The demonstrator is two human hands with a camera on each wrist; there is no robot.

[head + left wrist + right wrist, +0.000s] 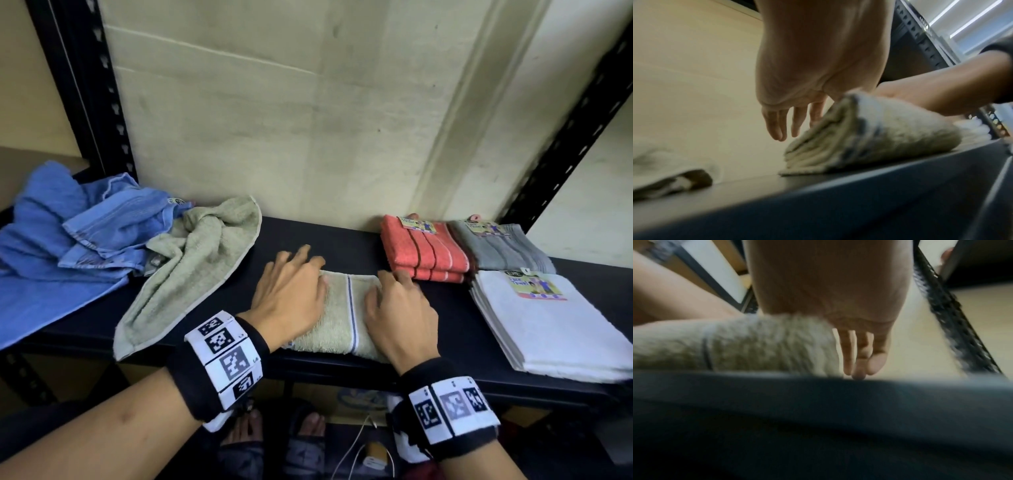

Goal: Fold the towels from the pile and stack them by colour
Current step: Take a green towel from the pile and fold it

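Note:
A folded pale green towel (339, 318) with a thin blue stripe lies at the front middle of the black shelf (325, 236). My left hand (291, 291) rests on its left end with straight, spread fingers; in the left wrist view those fingers (777, 123) hang beside the folded towel (879, 138). My right hand (400, 308) lies on the towel's right end. Its fingers (859, 356) point down past the towel's edge (756, 345) to the shelf. Neither hand visibly grips the cloth. An unfolded green towel (191, 267) and crumpled blue towels (68, 246) lie to the left.
Folded stacks stand at the right: red striped (424, 253) and grey (503, 250) at the back, white (548, 325) in front. A concrete wall (308, 120) closes the back. Black slotted uprights (89, 85) frame the shelf. Feet in sandals and a cable show below.

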